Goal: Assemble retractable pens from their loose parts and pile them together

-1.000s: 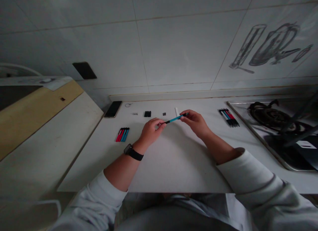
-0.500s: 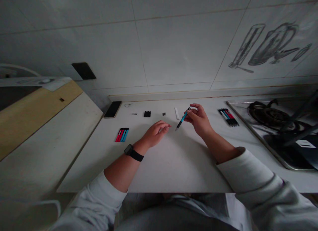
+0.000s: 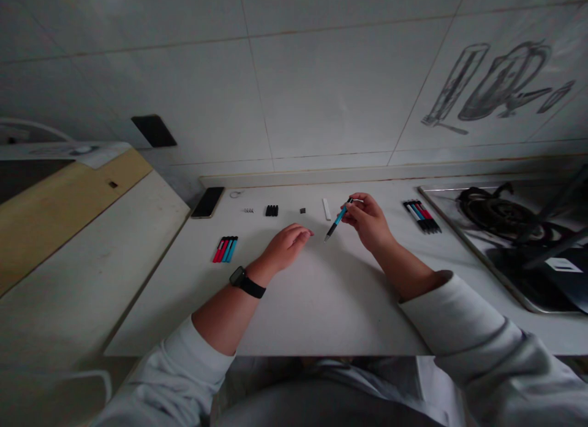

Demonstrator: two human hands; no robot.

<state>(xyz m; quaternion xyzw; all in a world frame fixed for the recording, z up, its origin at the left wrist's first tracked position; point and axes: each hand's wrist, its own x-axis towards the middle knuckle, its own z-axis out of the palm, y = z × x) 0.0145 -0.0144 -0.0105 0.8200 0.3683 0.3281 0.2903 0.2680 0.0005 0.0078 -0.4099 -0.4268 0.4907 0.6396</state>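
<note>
My right hand [image 3: 365, 219] pinches a blue ballpoint pen [image 3: 339, 217] near its upper end. The pen slants with its black grip and tip down to the left, over the white table. My left hand [image 3: 287, 244] hovers left of the pen tip, apart from it, with loosely bent fingers and nothing visible in them. Beyond the hands are a few white refill tubes [image 3: 326, 209], some small black pieces [image 3: 302, 211], black grips [image 3: 272, 211] and springs [image 3: 248, 211]. Red and blue pen barrels [image 3: 225, 249] lie in a row left of my left hand.
Several pens [image 3: 421, 217] lie side by side at the right, near a metal-rimmed gas stove [image 3: 491, 215]. A phone [image 3: 208, 203] lies at the table's back left, beside a small ring-shaped item [image 3: 235, 195]. A tiled wall [image 3: 321, 96] stands behind the table [image 3: 321, 317].
The fingers of my left hand have drawn in slightly, with the thumb closer to them. My right hand and the blue pen have hardly moved.
</note>
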